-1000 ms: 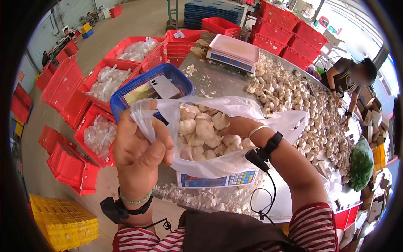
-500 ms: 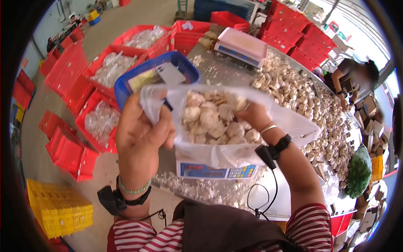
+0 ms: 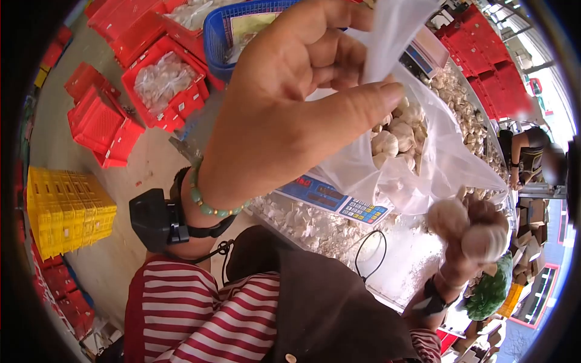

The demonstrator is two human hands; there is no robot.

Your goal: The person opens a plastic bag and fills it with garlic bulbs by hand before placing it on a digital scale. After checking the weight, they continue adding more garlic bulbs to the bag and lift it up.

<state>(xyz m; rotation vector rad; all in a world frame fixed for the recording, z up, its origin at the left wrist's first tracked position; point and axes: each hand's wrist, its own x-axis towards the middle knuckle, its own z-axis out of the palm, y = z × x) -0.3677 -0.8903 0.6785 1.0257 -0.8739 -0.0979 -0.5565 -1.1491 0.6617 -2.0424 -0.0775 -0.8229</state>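
Pinching the rim of the plastic bag between thumb and fingers, the left hand is lifting it over the scale — the garlic is lying inside. The right hand is closed around two bulbs, now out of the bag, where a second ago it was reaching in. Judging by this, weight is being trimmed — next comes rechecking the scale.

The left hand is raised close to the camera, thumb and fingers pinched together, while the right hand sits lower on a bent, upturned wrist, fingers curled shut.
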